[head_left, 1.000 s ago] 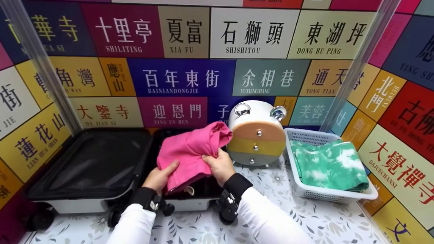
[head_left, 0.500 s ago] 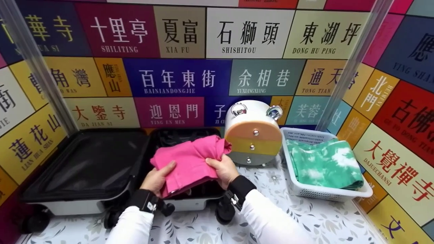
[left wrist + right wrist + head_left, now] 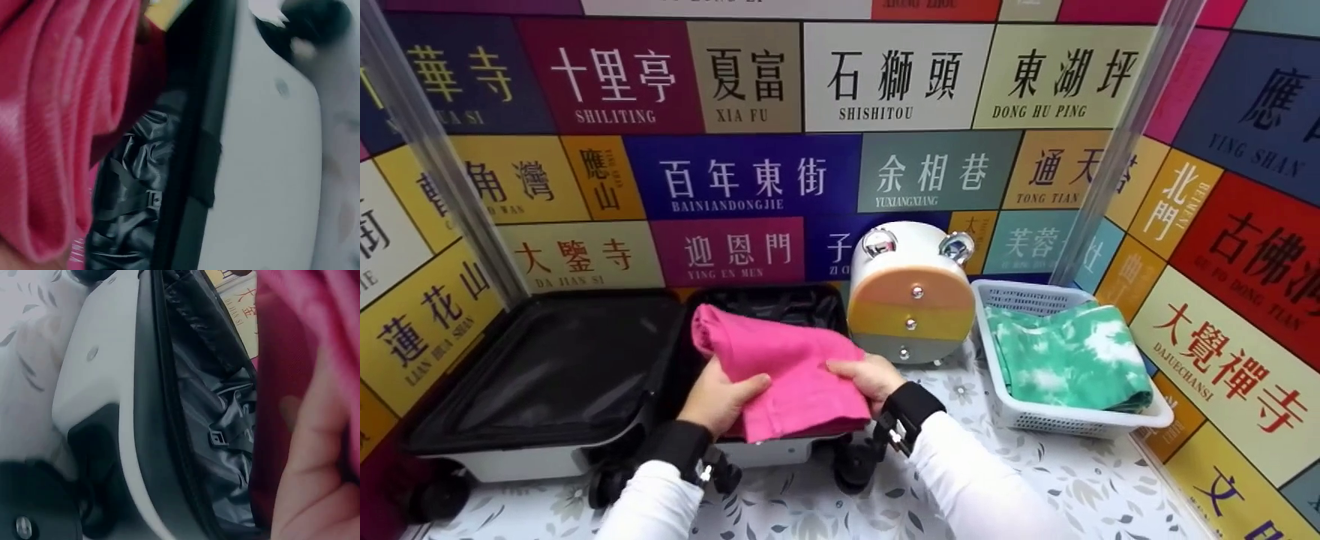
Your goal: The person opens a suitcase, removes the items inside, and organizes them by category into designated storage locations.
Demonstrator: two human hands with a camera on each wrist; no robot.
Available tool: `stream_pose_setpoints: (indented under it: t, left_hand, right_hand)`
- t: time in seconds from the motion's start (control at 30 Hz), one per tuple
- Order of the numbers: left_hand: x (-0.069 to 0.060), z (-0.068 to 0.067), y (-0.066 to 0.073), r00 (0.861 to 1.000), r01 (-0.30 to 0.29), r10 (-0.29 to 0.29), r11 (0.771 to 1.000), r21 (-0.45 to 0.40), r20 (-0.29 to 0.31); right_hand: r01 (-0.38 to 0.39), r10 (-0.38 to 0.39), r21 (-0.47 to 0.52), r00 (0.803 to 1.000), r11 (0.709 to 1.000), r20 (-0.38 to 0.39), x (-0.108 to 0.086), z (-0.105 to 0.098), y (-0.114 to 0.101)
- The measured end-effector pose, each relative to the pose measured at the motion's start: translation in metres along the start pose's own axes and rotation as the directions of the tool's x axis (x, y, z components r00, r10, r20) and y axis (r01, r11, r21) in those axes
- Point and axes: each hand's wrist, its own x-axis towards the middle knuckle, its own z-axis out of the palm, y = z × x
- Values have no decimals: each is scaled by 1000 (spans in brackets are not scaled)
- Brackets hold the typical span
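Note:
Both hands hold a folded pink garment above the right half of an open suitcase. My left hand grips its left side, thumb on top. The right hand pinches the right side, also thumb on top. In the left wrist view, several stacked folds of the garment show at close range. The right wrist view shows fingers of the right hand against the garment's darker pink underside. Below it is the suitcase's wrinkled black lining with a strap buckle.
The suitcase's left half has a black cover. A round white drawer box with silver knobs stands behind the right hand. Farther right, a white basket holds a folded green-and-white tie-dye cloth. Patterned walls enclose the back and sides.
The pink garment has come down and turned: its rolled end, formerly raised at the upper right, now lies at the upper left. Both hands have shifted their hold on it. The head view pans slightly right.

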Motion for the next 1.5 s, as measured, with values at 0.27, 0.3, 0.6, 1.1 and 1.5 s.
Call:
stream_pose_setpoints:
  t: [0.27, 0.3, 0.6, 1.1, 1.5]
  left_hand:
    - [-8, 21, 11, 997, -22, 27, 997, 76, -68]
    - [-8, 25, 13, 996, -7, 12, 998, 58, -86]
    - [-13, 57, 29, 984, -53, 104, 947, 318, -146]
    - [-17, 70, 38, 930, -341, 324, 937, 76, 173]
    - [-8, 15, 0, 981, -148, 190, 882, 447, -49]
  right_hand:
    - [324, -413, -733, 908, 598, 65, -23, -18, -4]
    - [341, -448, -753, 891, 563, 69, -26, -19, -4]
    - [390, -698, -770, 709, 505, -99, -51, -33, 5]
    - [482, -788, -652, 526, 586, -319, -98, -119, -54]
    - [196, -610, -619, 544, 760, -577, -115, -247, -90]
